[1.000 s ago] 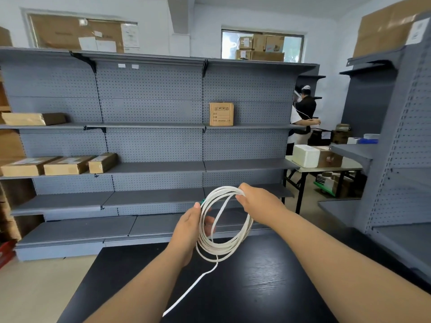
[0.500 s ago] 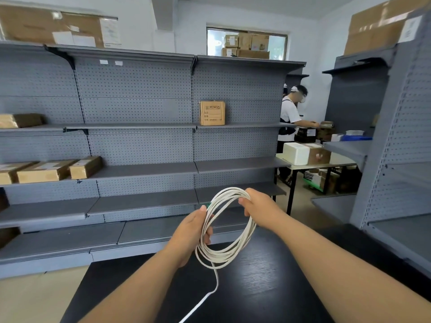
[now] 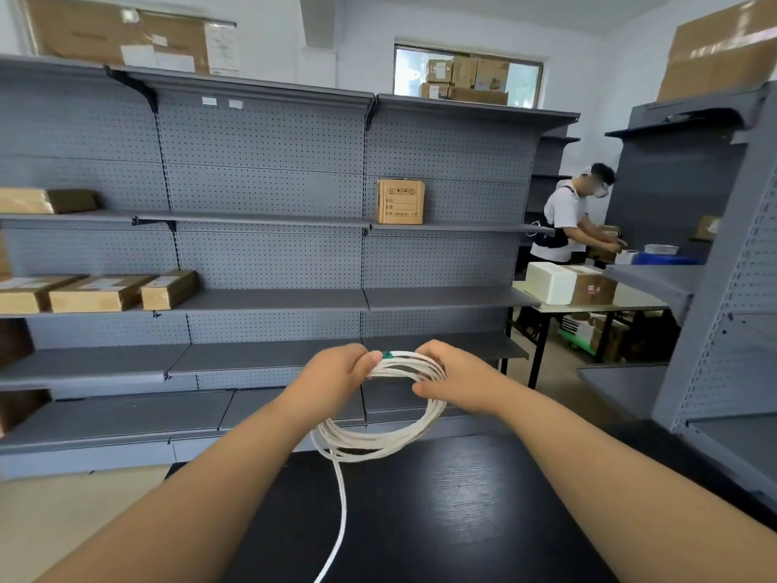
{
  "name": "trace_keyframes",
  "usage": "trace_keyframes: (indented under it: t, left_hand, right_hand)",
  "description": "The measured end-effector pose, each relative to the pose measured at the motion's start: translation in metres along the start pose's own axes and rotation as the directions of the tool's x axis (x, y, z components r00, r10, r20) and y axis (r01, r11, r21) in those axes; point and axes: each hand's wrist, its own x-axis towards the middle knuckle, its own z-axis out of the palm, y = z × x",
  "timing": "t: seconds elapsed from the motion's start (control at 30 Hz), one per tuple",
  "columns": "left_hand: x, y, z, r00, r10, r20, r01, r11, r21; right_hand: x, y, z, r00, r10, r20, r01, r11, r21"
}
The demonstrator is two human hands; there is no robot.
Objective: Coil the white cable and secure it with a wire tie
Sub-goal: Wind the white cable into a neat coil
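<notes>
The white cable (image 3: pixel 378 443) hung coiled above the far edge of the desk (image 3: pixel 462 519), its loose tail trailing back across the desk. The left hand (image 3: pixel 336 372) gripped the coil's top, fingers curled round the strands. The right hand (image 3: pixel 458 380) pinched the same bundle just beside it, thumb beneath. A small green piece (image 3: pixel 387 354) showed between them, perhaps the tie. Best to keep the loops bunched tight and even while winding in the tail. Beyond the desk stood grey shelving (image 3: pixel 269 300) with a cardboard box (image 3: pixel 399 202); beyond its far right corner, a person (image 3: pixel 563 220) worked.
</notes>
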Motion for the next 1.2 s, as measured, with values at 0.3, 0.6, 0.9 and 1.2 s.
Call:
trace_keyframes:
  t: [0.3,0.6,0.9,1.2]
  left_hand:
    - [0.005,0.018,-0.01,0.996,0.041,0.085,-0.06,0.97,0.235]
    - [-0.001,0.02,-0.007,0.984,0.049,0.17,-0.085,0.974,0.211]
    - [-0.01,0.013,-0.003,0.981,0.111,0.162,-0.088,0.985,-0.146]
    - [-0.009,0.023,-0.002,0.967,0.238,0.086,-0.25,0.951,0.182]
  right_hand:
    - [-0.005,-0.013,0.02,0.986,-0.149,-0.073,0.115,0.929,-0.351]
    - [-0.017,-0.009,0.025,0.985,-0.175,-0.008,0.139,0.812,-0.567]
    - [-0.026,-0.009,0.015,0.99,-0.133,-0.04,0.106,0.909,-0.403]
    - [-0.029,-0.011,0.008,0.983,-0.13,-0.127,0.082,0.941,-0.328]
